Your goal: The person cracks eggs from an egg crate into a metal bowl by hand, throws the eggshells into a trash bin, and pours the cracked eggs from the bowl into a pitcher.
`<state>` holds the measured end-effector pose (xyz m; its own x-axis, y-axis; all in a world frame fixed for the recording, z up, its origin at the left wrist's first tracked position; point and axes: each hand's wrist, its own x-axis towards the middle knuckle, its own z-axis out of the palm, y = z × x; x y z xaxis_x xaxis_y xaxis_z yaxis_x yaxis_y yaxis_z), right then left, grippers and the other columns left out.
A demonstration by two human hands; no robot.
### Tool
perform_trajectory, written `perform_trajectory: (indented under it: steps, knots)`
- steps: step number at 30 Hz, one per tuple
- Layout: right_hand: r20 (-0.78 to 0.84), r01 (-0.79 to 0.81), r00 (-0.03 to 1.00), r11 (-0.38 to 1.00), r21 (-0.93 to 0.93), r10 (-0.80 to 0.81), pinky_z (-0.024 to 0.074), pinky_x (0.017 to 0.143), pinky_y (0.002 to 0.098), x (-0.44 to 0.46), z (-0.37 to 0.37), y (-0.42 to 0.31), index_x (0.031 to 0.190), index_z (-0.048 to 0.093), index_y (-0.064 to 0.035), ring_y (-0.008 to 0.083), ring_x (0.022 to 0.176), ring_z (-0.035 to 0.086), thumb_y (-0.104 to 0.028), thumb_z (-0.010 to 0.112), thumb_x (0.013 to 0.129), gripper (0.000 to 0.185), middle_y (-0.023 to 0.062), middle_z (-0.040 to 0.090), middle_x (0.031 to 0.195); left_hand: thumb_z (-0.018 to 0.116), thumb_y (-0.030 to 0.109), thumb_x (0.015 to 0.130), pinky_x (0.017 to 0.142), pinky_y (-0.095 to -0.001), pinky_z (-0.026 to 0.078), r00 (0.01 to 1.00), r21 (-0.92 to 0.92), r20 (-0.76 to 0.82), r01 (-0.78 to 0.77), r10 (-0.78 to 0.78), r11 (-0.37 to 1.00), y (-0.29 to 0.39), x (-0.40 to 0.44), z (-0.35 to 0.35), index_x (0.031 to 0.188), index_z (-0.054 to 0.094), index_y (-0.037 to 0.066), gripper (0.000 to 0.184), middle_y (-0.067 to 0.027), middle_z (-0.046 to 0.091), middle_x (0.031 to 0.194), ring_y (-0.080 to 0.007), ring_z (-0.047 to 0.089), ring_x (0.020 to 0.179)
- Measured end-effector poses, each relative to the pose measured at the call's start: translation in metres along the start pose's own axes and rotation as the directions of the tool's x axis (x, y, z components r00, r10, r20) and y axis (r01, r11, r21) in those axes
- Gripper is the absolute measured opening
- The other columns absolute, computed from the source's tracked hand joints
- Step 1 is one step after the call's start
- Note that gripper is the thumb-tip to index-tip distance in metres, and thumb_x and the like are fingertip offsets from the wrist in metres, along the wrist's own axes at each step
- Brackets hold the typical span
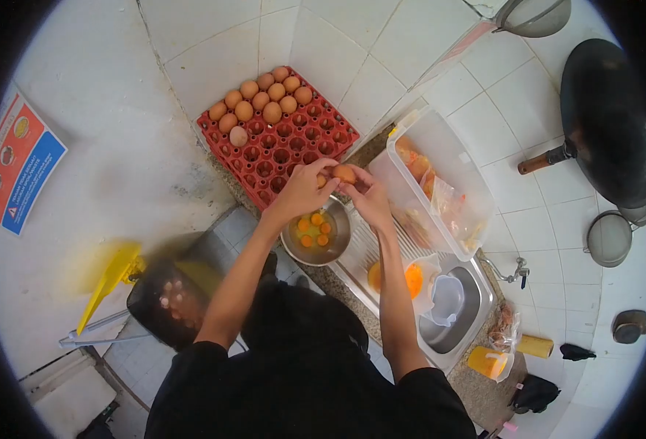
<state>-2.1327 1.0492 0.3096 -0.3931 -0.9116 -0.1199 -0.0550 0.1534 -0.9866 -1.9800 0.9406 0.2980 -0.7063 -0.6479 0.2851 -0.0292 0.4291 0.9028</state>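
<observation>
Holding one egg (345, 173) each, my closely curled left fingers (326, 164) and right fingers (357, 190) hover above the edges of the tray (267, 154) and the bowl (341, 234) of five yolks (306, 240).

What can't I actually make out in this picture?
All in the head view:
Egg between the left hand and right hand: underside hidden by its own shell and fingers, so cracks there can't be told.
Poster: small print too tiny to read.
Upper strainer: cut off by the top edge.
Plastic bin: lower contents blurred by its cloudy wall.
</observation>
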Motion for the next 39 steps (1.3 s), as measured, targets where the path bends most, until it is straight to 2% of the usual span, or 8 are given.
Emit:
perform_trajectory:
  steps: [9,12,14,20,26,35,38,39]
  knots:
    - [0.047,-0.055,0.998,0.995,0.077,0.052,0.0561,0.083,0.0284,-0.044,0.008,0.110,0.131,0.060,0.0032,0.0138,0.093,0.066,-0.004,0.065,0.092,0.040,0.0087,0.070,0.111,0.066,0.011,0.087,0.077,-0.0377,0.056,0.983,0.055,0.161,0.075,-0.083,0.996,-0.049,-0.066,0.037,0.126,0.060,-0.001,0.041,-0.0206,0.071,0.091,-0.0322,0.071,0.082]
    - [-0.041,0.038,0.998,0.936,-0.349,-0.056,0.0558,0.077,0.0294,-0.051,0.020,0.119,0.127,0.062,0.0020,0.0135,0.086,0.067,-0.008,0.068,0.087,0.042,0.0118,0.072,0.103,0.061,0.011,0.088,0.078,-0.0443,0.054,0.925,0.197,0.257,0.232,-0.279,0.952,-0.031,-0.079,0.037,0.131,0.058,-0.001,0.045,-0.0251,0.069,0.094,-0.0392,0.068,0.085]
    - [-0.107,0.052,0.989,0.914,-0.403,-0.103,0.0553,0.071,0.0321,-0.051,0.030,0.119,0.122,0.064,0.0018,0.0186,0.078,0.069,-0.012,0.070,0.081,0.043,0.0182,0.072,0.093,0.059,0.012,0.088,0.082,-0.0511,0.053,0.922,0.353,0.203,0.246,-0.331,0.903,-0.040,-0.087,0.047,0.133,0.059,0.001,0.046,-0.0286,0.068,0.098,-0.0460,0.065,0.092]
    - [-0.183,0.120,0.952,0.851,-0.511,-0.245,0.0557,0.074,0.0382,-0.041,0.047,0.133,0.119,0.065,0.0025,0.0354,0.082,0.071,-0.012,0.067,0.079,0.042,0.0244,0.070,0.093,0.057,0.010,0.087,0.074,-0.0503,0.055,0.989,0.367,0.131,0.014,-0.066,0.930,-0.078,-0.097,0.063,0.137,0.053,-0.003,0.052,-0.0276,0.068,0.099,-0.0455,0.066,0.086]
    - [-0.142,0.144,0.963,0.882,-0.450,-0.230,0.0537,0.088,0.0455,-0.044,0.046,0.116,0.119,0.063,0.0049,0.0447,0.101,0.065,-0.005,0.063,0.078,0.042,0.0281,0.067,0.108,0.057,0.008,0.088,0.074,-0.0496,0.055,0.991,0.449,0.102,0.036,-0.091,0.893,-0.071,-0.094,0.059,0.139,0.050,-0.001,0.052,-0.0256,0.067,0.101,-0.0442,0.066,0.085]
    - [0.113,0.402,0.901,0.705,-0.584,-0.420,0.0488,0.100,0.0471,-0.062,0.027,0.102,0.133,0.054,0.0017,0.0452,0.115,0.058,0.003,0.061,0.080,0.054,0.0240,0.056,0.133,0.059,0.013,0.093,0.075,-0.0464,0.056,0.999,0.327,0.045,0.002,-0.018,0.945,-0.053,-0.102,0.031,0.136,0.057,0.005,0.044,-0.0255,0.066,0.103,-0.0449,0.066,0.086]
    - [0.037,0.368,0.910,0.763,-0.531,-0.413,0.0477,0.101,0.0452,-0.066,0.027,0.098,0.136,0.052,0.0010,0.0433,0.118,0.057,0.004,0.062,0.081,0.056,0.0232,0.054,0.135,0.061,0.018,0.096,0.065,-0.0396,0.055,0.956,0.185,-0.163,0.274,-0.246,0.944,-0.048,-0.107,0.041,0.131,0.062,0.003,0.038,-0.0189,0.070,0.093,-0.0351,0.069,0.074]
    - [-0.019,0.327,0.925,0.819,-0.472,-0.380,0.0470,0.102,0.0446,-0.068,0.028,0.098,0.137,0.051,0.0009,0.0426,0.119,0.056,0.004,0.063,0.081,0.057,0.0234,0.053,0.137,0.062,0.021,0.096,0.062,-0.0365,0.053,0.910,-0.001,-0.162,0.387,-0.382,0.922,-0.051,-0.111,0.044,0.127,0.064,0.003,0.035,-0.0149,0.069,0.090,-0.0295,0.067,0.069]
